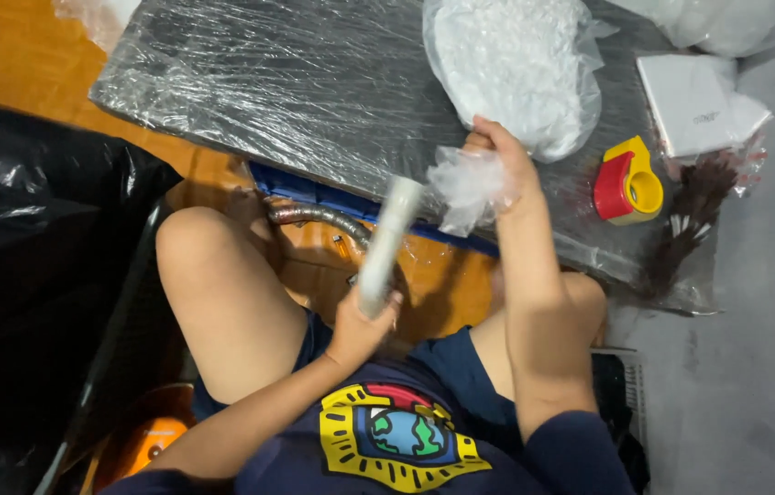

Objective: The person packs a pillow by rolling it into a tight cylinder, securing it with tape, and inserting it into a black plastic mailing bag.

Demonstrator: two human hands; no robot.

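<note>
1. 2 bare hands at work over a seated lap, seen from above: left hand (362,325) wrapped around the lower end of a pale cylinder (387,243), fingers curled tight about it, thumb pressed to its side.
2. Long axis of the cylinder tilted, lower end in the fist near the shirt, upper end pointing up and slightly right toward the table edge; blurred, so surface detail beyond telling.
3. Right hand (502,160) raised at the table's near edge, fingers closed in a pinch on a crumpled clear plastic bag (470,188) hanging just beside the cylinder's upper end.
4. Above the right hand, a larger clear bag of white filling (516,64) lying on the table.
5. Dark table (268,82) sheathed in wrinkled clear film, set at a slant across an orange wooden floor (11,55).
6. Red-and-yellow tape dispenser (627,183) near the right edge, a white box (694,105) just beyond it, dark brush-like bundle (690,220) below.
7. Black plastic sheeting (30,275) heaped at left; grey floor (754,367) at right.
</note>
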